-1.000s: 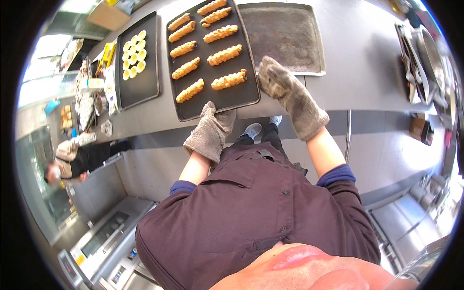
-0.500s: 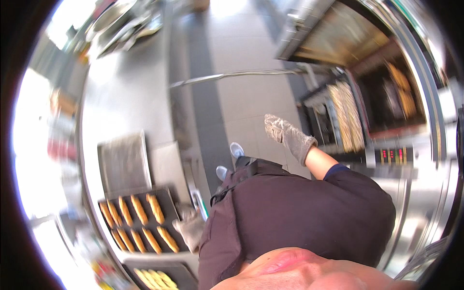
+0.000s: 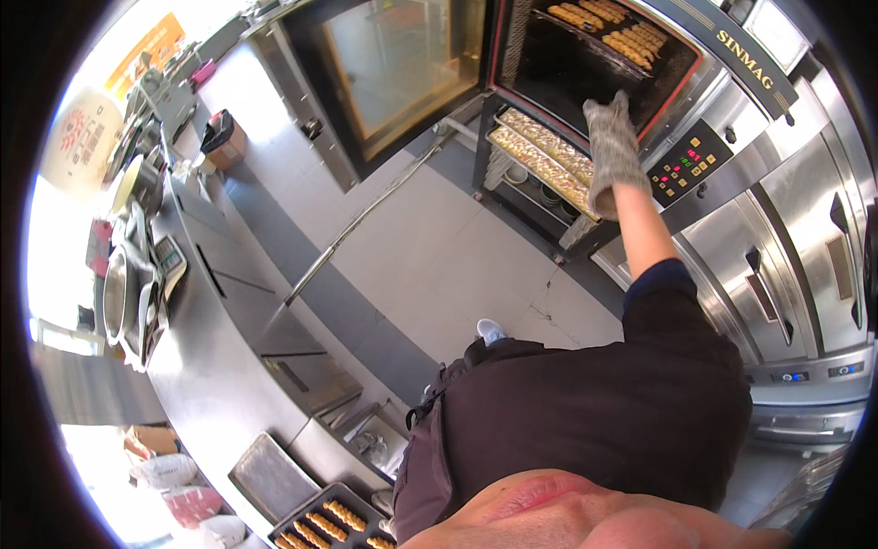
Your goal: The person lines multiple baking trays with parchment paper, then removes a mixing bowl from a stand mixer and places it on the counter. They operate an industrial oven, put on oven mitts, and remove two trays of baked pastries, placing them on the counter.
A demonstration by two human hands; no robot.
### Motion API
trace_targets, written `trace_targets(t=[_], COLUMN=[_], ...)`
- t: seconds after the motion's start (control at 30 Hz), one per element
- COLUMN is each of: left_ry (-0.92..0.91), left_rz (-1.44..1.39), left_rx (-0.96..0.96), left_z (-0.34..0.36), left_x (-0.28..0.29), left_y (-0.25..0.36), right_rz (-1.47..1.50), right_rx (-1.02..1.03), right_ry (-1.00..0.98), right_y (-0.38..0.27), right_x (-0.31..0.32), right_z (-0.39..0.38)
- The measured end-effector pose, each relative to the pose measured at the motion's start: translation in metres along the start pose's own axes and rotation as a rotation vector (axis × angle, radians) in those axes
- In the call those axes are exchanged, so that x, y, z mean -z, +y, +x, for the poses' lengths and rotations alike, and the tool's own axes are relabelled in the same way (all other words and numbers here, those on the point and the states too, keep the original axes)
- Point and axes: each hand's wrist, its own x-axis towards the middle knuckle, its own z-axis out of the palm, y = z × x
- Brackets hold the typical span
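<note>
My right hand (image 3: 613,142), in a grey oven mitt, reaches up to the mouth of the open oven (image 3: 558,69). The mitt's tips are apart and nothing is in it. Deeper in the oven, beyond the mitt, lies a dark baking tray (image 3: 599,41) with golden twisted pastries (image 3: 633,44) in rows. Of my left hand (image 3: 387,526) only a sliver of mitt shows beside my apron, near a black tray (image 3: 352,499) of browned bread twists (image 3: 326,526) on the steel counter; its fingers are hidden.
The oven door (image 3: 389,73) stands swung out to the left. Under the oven, a rack holds trays of pale, flake-topped dough (image 3: 544,160). A metal bar (image 3: 366,220) crosses above the floor. On the counter are an empty metal tray (image 3: 272,476) and bowls (image 3: 117,288). Deck ovens (image 3: 768,284) stand right.
My body and view have turned toward the oven. My right hand has gone from over the floor to the oven mouth. My left hand has mostly slipped out of sight.
</note>
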Motion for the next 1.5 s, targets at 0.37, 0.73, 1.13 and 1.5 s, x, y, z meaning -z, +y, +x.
trace_targets(t=[0.37, 0.73, 1.13, 1.5], left_ry=[-0.062, -0.612, -1.674, -0.907], left_rz=[0.675, 1.383, -0.201, -0.102], left_rx=[-0.24, -1.888, -0.486, 0.267], left_z=[-0.03, -0.048, -0.205, -0.172], left_x=[-0.147, -0.407, -0.755, -0.644], left_y=[0.019, 0.101, 0.21, 0.209], right_rz=[-0.788, -0.744, -0.839, 1.241], right_rx=[0.359, 0.525, 0.906, -0.42], right_ry=[-0.11, -0.095, -0.22, -0.666], right_y=[0.007, -0.019, -0.017, 0.067], right_x=[0.031, 0.063, 0.141, 0.065], right_z=[0.192, 0.201, 0.021, 0.047])
